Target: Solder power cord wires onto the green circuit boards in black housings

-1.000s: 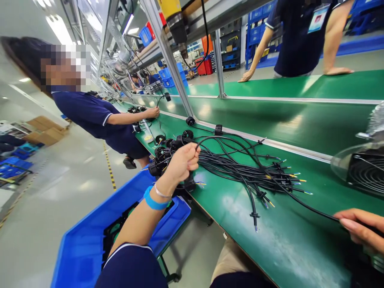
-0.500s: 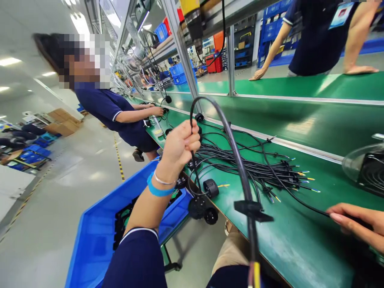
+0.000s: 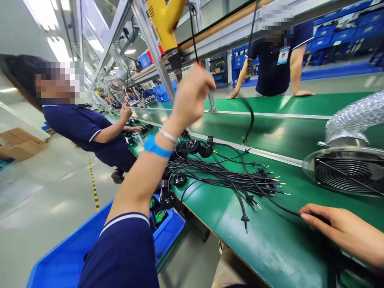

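My left hand (image 3: 193,94), somewhat blurred, is raised over the bench beside a hanging yellow power driver (image 3: 166,26). Its fingers are closed around a black cable, mostly hidden by the hand and motion; a blurred cable end (image 3: 249,120) with a wire tip dangles to its right. Black round connectors (image 3: 192,147) hang below the wrist. At the right, my right hand (image 3: 339,228) pinches another black cable (image 3: 285,210) between thumb and finger, close to the green bench top (image 3: 216,208). Between the hands lies a bundle of black cables (image 3: 222,172) with bare coloured wire ends.
A blue bin (image 3: 69,248) with dark and green parts stands at the bench's left edge. A fan with a foil duct (image 3: 348,172) sits at the right. One co-worker (image 3: 78,124) handles cables at left; another person (image 3: 273,68) leans on the far bench.
My left hand has risen and moved away from me, and its cable has swung over to the far side. My right hand keeps its pinch. The view has shifted.
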### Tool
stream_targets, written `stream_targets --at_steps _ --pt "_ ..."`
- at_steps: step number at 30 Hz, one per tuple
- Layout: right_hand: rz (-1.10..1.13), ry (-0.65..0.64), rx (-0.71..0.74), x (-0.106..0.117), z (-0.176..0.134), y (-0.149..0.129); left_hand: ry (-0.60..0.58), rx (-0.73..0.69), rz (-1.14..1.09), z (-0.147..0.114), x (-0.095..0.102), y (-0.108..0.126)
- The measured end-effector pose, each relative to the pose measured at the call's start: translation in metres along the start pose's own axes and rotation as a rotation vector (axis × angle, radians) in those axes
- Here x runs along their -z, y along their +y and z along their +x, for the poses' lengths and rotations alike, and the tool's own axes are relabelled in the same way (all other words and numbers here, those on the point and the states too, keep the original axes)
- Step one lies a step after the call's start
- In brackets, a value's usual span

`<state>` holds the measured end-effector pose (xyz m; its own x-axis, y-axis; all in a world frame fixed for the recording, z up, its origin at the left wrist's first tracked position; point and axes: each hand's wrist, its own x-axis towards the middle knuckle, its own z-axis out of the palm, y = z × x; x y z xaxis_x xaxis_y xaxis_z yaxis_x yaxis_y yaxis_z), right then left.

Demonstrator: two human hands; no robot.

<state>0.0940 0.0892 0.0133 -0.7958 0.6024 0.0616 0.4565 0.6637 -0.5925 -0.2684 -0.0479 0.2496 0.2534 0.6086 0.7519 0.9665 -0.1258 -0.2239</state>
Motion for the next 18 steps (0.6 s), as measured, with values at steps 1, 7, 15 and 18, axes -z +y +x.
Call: stream_targets --at_steps 1,7,15,18 --pt "0.002 -0.132 0.0 0.001 0.0 -0.001 -0.109 -0.038 -0.033 -0.027 -0.017 0.017" --pt "-0.289 -0.224 0.042 -0.01 0.003 0.005 -0.612 0.058 -0.108 -0.183 -0.089 0.084" --pt "-0.516 -0.025 0.613 -0.098 0.046 -0.108 -0.498 0.745 0.177 -0.257 -0.074 0.116" --pt "-0.513 -0.068 0.558 -0.118 0.063 -0.112 -0.537 0.907 0.173 -0.264 -0.064 0.118"
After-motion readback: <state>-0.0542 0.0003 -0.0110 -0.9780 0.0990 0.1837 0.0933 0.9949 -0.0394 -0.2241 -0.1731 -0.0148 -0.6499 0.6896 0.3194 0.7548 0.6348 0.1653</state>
